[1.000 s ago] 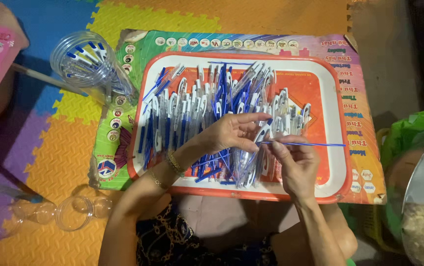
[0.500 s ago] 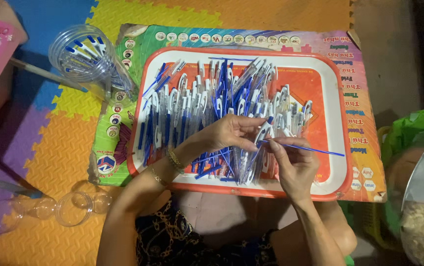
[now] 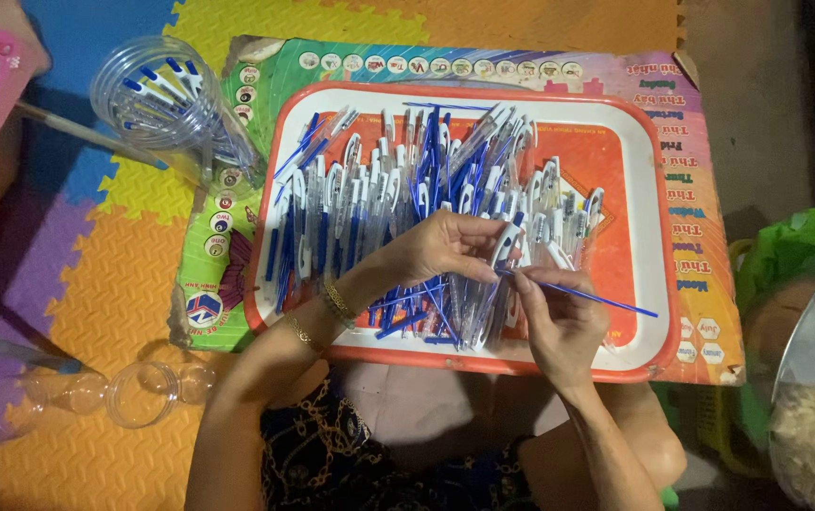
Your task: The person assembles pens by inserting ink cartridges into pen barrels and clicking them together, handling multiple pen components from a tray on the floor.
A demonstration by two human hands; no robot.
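While the orange tray sits square in front of the person as the work surface, everything else reads off it: a heap of clear pen barrels with white clips and blue refills covers its left and middle, spread flat so single pieces can be picked out, and its right part is bare. Left hand reaches in over the tray's near rim, wrist bent, palm down, fingers closed round one pen barrel lifted just above the heap. Right hand comes up from the near rim, thumb and forefinger pinched together on a thin blue refill, whose free end points toward the tray's right rim and whose near end meets the barrel's mouth; held level, likely so it lines up with the bore. Off the tray's far-left corner lies a clear plastic jar holding a few pens. Left of the near-left corner, empty clear jars lie on the foam mat.
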